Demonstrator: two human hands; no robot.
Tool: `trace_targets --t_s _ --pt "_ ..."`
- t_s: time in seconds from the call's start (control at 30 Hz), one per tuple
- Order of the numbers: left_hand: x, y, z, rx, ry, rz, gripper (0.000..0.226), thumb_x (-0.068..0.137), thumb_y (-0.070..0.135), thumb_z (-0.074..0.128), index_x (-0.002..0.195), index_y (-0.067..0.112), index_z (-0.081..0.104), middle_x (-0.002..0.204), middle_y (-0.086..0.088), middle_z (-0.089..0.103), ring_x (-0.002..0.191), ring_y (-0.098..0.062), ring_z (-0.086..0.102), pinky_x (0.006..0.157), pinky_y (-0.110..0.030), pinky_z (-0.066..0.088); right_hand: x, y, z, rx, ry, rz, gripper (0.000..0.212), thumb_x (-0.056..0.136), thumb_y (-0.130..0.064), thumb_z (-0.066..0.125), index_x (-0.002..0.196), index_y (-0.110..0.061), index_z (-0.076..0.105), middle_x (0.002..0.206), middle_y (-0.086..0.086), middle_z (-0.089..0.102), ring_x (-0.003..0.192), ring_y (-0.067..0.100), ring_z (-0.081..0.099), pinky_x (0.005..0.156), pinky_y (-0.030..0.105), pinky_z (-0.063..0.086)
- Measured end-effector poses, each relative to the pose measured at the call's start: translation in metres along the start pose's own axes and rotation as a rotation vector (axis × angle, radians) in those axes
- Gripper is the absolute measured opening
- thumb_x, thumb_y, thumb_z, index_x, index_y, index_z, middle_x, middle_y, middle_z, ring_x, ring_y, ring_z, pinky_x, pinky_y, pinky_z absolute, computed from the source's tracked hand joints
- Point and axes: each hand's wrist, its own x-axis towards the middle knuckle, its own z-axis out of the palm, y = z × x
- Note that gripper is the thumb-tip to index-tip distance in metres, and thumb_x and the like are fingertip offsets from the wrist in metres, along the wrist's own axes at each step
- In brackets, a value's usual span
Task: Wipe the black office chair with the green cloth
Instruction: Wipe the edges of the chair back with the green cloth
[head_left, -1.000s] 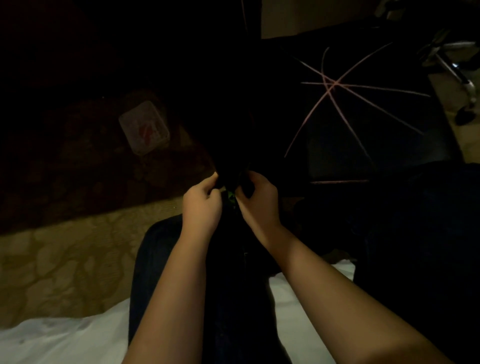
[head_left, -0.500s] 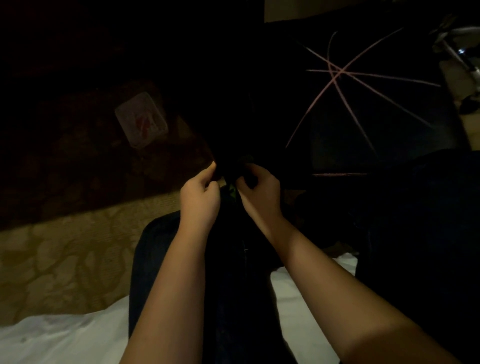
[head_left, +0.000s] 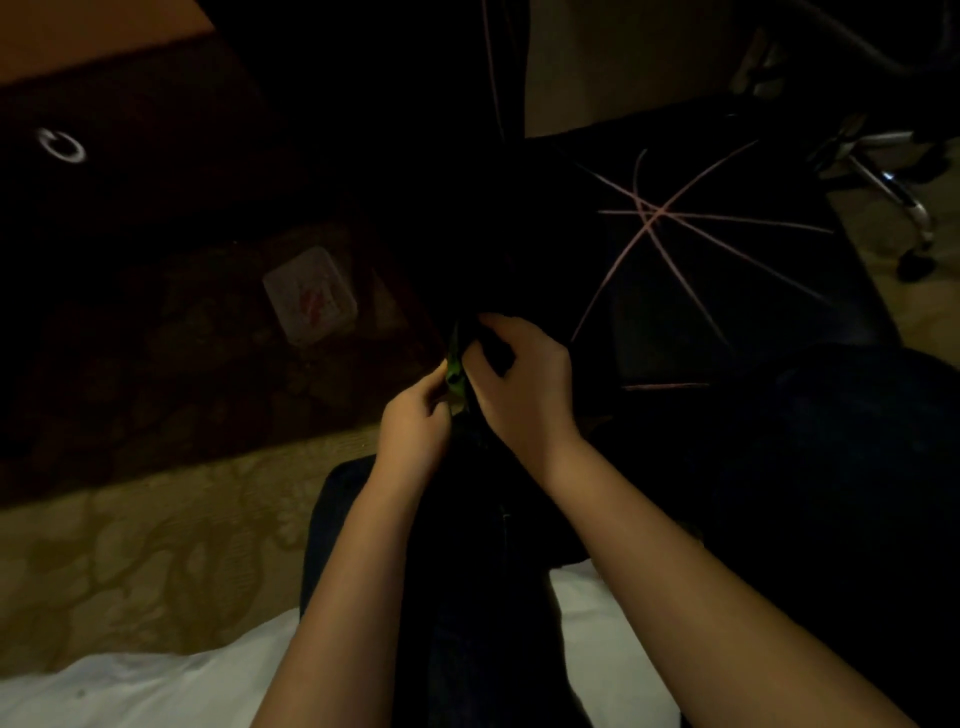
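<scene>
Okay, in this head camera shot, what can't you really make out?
Head view, green cloth: only a thin strip shows between the left hand and right hand; fingers and darkness hide the rest.
Head view, black office chair: its outline dissolves into shadow.
Head view, pale rectangular item left of the hands: dim and blurred, red marking unreadable.

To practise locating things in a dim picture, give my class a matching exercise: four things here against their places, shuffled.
Things: 1 green cloth; 2 white sheet; 3 pale flat packet; 4 chrome caster leg.
Places: A top right; B between left hand and right hand; C bottom edge; D on the carpet, left of the hands.
Pairs: 1-B, 2-C, 3-D, 4-A.
</scene>
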Motion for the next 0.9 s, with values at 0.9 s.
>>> trace_targets --t_s 0.9 --pt "-0.022 0.034 -0.017 -0.34 0.194 0.188 0.05 0.099 0.001 0.038 0.143 0.023 0.049 0.083 0.033 0.068 0.075 -0.004 0.054 0.078 -0.027 0.052 -0.01 0.035 0.014 -0.071 -0.018 -0.006 0.027 0.084 -0.006 0.065 0.111 -0.008 0.07 0.11 0.006 0.069 0.105 0.014 0.062 0.085 0.004 0.036"
